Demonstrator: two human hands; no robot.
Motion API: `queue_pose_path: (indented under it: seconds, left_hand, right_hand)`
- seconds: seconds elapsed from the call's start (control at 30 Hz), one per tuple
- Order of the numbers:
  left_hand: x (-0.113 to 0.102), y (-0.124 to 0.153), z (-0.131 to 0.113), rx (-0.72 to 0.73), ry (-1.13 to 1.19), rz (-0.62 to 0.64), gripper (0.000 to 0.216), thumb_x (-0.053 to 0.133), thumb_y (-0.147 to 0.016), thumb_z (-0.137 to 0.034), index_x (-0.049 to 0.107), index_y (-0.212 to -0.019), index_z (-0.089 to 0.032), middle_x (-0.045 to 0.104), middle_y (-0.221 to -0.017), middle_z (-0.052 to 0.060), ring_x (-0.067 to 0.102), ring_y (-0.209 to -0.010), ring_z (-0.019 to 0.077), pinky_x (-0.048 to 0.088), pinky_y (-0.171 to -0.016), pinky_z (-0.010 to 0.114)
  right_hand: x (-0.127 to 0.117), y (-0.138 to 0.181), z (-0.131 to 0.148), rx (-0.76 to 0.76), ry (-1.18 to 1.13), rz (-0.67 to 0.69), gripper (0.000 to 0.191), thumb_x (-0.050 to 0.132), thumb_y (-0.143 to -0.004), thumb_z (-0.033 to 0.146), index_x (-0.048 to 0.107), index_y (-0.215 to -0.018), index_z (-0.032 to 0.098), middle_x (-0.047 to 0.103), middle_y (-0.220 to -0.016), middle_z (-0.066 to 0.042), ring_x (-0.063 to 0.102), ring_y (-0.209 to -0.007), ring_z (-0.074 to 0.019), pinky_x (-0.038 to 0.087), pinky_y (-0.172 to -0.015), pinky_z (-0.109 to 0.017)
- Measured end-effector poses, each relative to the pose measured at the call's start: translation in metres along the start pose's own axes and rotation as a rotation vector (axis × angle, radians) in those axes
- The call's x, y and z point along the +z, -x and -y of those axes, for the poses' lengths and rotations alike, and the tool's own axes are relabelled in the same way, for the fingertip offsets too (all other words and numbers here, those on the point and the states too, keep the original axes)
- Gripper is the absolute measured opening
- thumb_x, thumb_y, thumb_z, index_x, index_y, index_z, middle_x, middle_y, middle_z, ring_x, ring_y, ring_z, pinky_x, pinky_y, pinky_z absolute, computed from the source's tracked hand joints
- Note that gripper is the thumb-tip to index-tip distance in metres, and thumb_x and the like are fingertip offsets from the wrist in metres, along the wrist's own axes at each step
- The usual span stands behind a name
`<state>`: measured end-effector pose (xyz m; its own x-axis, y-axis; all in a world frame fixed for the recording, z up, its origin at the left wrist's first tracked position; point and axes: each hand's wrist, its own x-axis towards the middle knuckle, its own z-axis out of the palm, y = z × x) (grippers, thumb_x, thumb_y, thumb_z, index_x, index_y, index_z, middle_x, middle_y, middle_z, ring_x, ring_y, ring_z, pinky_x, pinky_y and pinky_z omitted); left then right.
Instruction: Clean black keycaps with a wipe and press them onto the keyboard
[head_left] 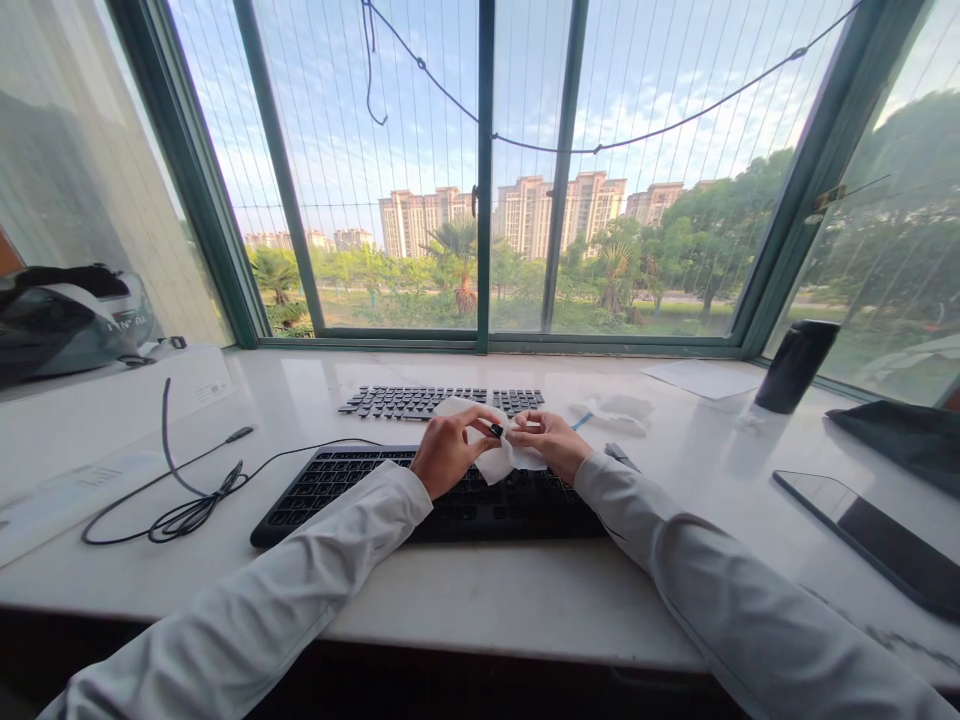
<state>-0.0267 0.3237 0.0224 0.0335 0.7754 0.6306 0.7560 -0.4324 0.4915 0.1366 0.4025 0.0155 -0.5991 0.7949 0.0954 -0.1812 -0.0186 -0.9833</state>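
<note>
The left hand (454, 445) pinches a black key (496, 431), seemingly steadying it against tissue (493, 467) gripped by the right hand (551, 440); loose keys (420, 402) lie in rows, perhaps preserving order.

I look out through a wide window with a dark green metal frame (486, 250), across which a thin, dark, knotted cord (598, 149) sags. Beyond it I see tall beige apartment blocks (427, 222), a shaggy palm tree (459, 250) and leafy green trees (731, 215) towards the right. On the glossy white stone sill at my right stands a black cylindrical bottle (796, 366), near a flat white sheet of paper (701, 379). Nearer me lie a rumpled black cloth item (900, 440) and a dark, flat, glossy slab (870, 535). At far left, I make out a bulky black-and-grey object (60, 315) atop a white box (187, 378).
</note>
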Motion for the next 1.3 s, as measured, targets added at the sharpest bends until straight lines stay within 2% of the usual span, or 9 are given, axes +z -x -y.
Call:
queue_pose_path:
  seconds: [0.13,0.27,0.43,0.57,0.97,1.03,1.1,1.17,1.3]
  left_hand:
    - [0.000,0.001,0.000,0.044,-0.045,0.001,0.019,0.070,-0.076,-0.032,0.070,-0.094,-0.026,0.072,-0.083,-0.004,0.056,-0.055,0.0098,0.045,-0.063,0.022]
    - [-0.001,0.000,0.004,0.018,-0.095,-0.049,0.018,0.069,-0.077,-0.037,0.072,-0.091,-0.026,0.073,-0.083,-0.003,0.061,-0.063,0.0124,0.045,-0.064,0.022]
    - [-0.003,-0.002,0.004,-0.021,-0.140,-0.118,0.025,0.066,-0.077,-0.047,0.075,-0.083,-0.025,0.074,-0.078,-0.002,0.061,-0.059,0.0129,0.046,-0.064,0.024]
    - [-0.003,-0.003,0.004,-0.079,-0.062,-0.121,0.025,0.066,-0.076,-0.046,0.076,-0.084,-0.024,0.075,-0.082,0.001,0.066,-0.069,0.0167,0.049,-0.073,0.027]
    - [-0.001,-0.006,0.006,-0.213,0.329,0.094,0.026,0.061,-0.079,-0.038,0.077,-0.087,-0.019,0.075,-0.087,0.003,0.067,-0.088,0.0211,0.050,-0.084,0.029]
    - [-0.001,-0.007,0.003,-0.220,0.365,0.130,0.026,0.060,-0.079,-0.037,0.077,-0.083,-0.017,0.074,-0.082,0.003,0.067,-0.081,0.0189,0.050,-0.078,0.027]
    - [0.000,-0.006,0.001,-0.254,0.388,0.182,0.030,0.058,-0.080,-0.039,0.076,-0.083,-0.015,0.070,-0.069,0.002,0.061,-0.060,0.0138,0.048,-0.060,0.024]
    - [0.001,-0.005,0.001,-0.315,0.427,0.242,0.034,0.057,-0.080,-0.041,0.075,-0.088,-0.014,0.061,-0.056,-0.001,0.046,-0.042,0.0080,0.035,-0.043,0.020]
    - [0.004,-0.004,0.002,-0.422,0.546,0.262,0.039,0.062,-0.077,-0.045,0.073,-0.097,-0.013,0.055,-0.053,-0.003,0.030,-0.038,0.0040,0.021,-0.038,0.020]
  right_hand:
    - [-0.002,-0.004,-0.006,-0.054,0.181,-0.015,0.040,0.080,-0.054,0.034,0.044,-0.066,0.019,0.056,-0.050,0.005,0.041,-0.039,-0.0059,0.027,-0.041,-0.019]
    - [-0.003,-0.002,-0.008,-0.066,0.260,-0.030,0.036,0.076,-0.059,0.041,0.052,-0.076,0.019,0.061,-0.054,0.003,0.042,-0.040,-0.0071,0.026,-0.039,-0.019]
    - [-0.002,0.000,0.001,-0.054,0.049,-0.133,0.043,0.078,-0.055,0.043,0.049,-0.078,0.021,0.059,-0.055,0.004,0.046,-0.042,-0.0085,0.029,-0.038,-0.019]
    - [-0.003,0.000,0.007,-0.116,-0.094,-0.206,0.047,0.081,-0.052,0.042,0.047,-0.076,0.021,0.057,-0.054,0.007,0.046,-0.042,-0.0076,0.032,-0.039,-0.019]
    - [-0.004,0.000,-0.006,-0.147,0.198,0.020,0.043,0.077,-0.063,0.045,0.052,-0.090,0.021,0.072,-0.080,-0.003,0.065,-0.068,-0.0166,0.046,-0.059,-0.025]
    - [-0.005,0.000,-0.007,-0.160,0.263,-0.003,0.043,0.076,-0.063,0.047,0.053,-0.089,0.021,0.072,-0.079,-0.004,0.064,-0.064,-0.0159,0.045,-0.055,-0.024]
    - [-0.006,0.000,-0.007,-0.167,0.334,-0.050,0.043,0.076,-0.062,0.049,0.054,-0.086,0.020,0.071,-0.076,-0.003,0.060,-0.057,-0.0141,0.041,-0.049,-0.022]
    - [-0.006,0.000,-0.008,-0.153,0.359,-0.093,0.044,0.076,-0.060,0.050,0.053,-0.084,0.020,0.070,-0.072,-0.002,0.056,-0.051,-0.0120,0.037,-0.045,-0.021]
    - [-0.005,0.000,-0.005,-0.109,0.248,-0.066,0.052,0.079,-0.054,0.050,0.043,-0.079,0.022,0.067,-0.067,0.001,0.054,-0.049,-0.0109,0.036,-0.044,-0.020]
